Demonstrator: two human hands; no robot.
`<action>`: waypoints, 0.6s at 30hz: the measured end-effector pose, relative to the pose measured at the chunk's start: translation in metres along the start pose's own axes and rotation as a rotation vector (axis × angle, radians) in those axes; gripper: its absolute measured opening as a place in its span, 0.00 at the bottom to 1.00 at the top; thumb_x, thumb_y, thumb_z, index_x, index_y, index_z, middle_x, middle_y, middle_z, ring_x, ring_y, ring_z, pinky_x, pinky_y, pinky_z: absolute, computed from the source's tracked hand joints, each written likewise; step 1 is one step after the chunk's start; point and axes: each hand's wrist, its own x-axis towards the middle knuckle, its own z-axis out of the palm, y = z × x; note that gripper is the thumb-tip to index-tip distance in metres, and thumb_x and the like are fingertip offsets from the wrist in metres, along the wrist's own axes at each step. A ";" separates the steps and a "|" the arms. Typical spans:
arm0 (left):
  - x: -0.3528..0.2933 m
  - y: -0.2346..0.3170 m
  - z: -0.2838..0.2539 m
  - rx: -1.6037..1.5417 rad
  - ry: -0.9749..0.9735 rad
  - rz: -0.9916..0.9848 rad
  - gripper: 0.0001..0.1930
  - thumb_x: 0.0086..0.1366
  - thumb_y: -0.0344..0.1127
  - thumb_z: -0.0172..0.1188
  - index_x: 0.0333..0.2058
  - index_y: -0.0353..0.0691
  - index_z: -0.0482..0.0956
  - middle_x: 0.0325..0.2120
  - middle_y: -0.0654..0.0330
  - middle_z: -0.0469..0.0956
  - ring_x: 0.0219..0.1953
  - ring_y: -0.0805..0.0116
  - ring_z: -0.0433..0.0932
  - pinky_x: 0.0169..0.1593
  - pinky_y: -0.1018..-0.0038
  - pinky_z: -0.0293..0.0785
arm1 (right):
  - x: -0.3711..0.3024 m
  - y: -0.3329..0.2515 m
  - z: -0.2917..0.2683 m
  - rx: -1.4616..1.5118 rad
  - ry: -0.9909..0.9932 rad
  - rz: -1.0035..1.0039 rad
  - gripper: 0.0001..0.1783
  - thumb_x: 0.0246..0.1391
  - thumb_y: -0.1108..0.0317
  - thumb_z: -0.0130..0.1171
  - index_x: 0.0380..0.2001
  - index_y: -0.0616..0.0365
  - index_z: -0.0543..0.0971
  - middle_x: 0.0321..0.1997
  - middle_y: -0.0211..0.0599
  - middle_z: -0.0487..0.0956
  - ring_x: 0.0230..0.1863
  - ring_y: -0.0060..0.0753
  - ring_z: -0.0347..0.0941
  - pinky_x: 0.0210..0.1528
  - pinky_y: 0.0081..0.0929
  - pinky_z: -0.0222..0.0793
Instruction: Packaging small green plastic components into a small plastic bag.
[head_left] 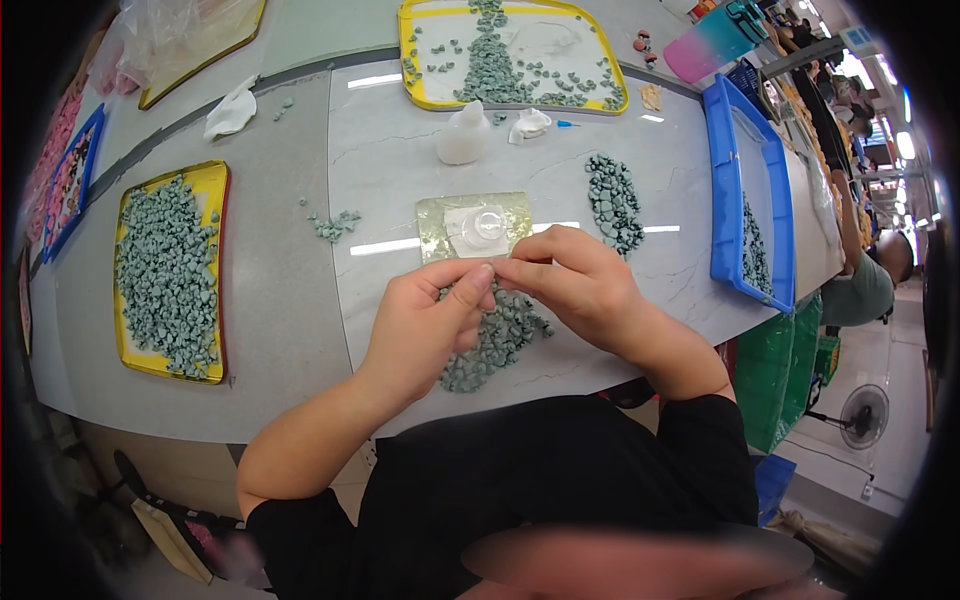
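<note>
My left hand (pixel 425 318) and my right hand (pixel 585 285) meet over the near middle of the table, fingertips pinched together. What they hold between them is too small and covered to make out. Beneath them lies a loose pile of small grey-green pieces (pixel 490 352). Just beyond my fingers is a gold-coloured square pad (pixel 432 222) bearing white paper (pixel 459 240) and a small clear round dish (pixel 487 224). A longer heap of darker, shiny green pieces (pixel 613 205) lies to the right. Farther back stands a white squeeze bottle (pixel 463 138).
Yellow-rimmed trays of green pieces stand at left (pixel 222 270) and back (pixel 408 50). A blue bin (pixel 786 215) stands at right, near a pink-and-teal bottle (pixel 712 42). Crumpled tissue (pixel 530 124) and a blue-hubbed needle tip (pixel 567 124) lie behind. A person (pixel 858 285) sits far right.
</note>
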 end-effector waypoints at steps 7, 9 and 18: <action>-0.003 0.005 -0.008 0.051 0.044 0.077 0.11 0.67 0.32 0.49 0.41 0.31 0.74 0.26 0.65 0.68 0.18 0.84 0.56 0.19 0.85 0.52 | 0.010 -0.006 0.005 -0.075 0.015 -0.050 0.19 0.36 0.82 0.63 0.37 0.64 0.78 0.31 0.38 0.77 0.28 0.34 0.74 0.28 0.26 0.70; -0.004 0.005 -0.010 0.050 0.042 0.074 0.11 0.67 0.31 0.49 0.42 0.31 0.74 0.27 0.65 0.69 0.19 0.84 0.56 0.20 0.85 0.52 | 0.009 -0.004 0.007 -0.051 0.048 -0.046 0.18 0.36 0.82 0.64 0.36 0.65 0.78 0.31 0.40 0.77 0.28 0.36 0.74 0.29 0.28 0.71; -0.006 0.018 -0.015 0.022 0.112 0.188 0.08 0.67 0.29 0.48 0.42 0.34 0.70 0.29 0.62 0.71 0.18 0.85 0.55 0.19 0.86 0.52 | 0.010 0.005 0.002 -0.179 -0.018 -0.094 0.18 0.33 0.81 0.65 0.34 0.65 0.78 0.31 0.39 0.75 0.28 0.34 0.72 0.26 0.28 0.68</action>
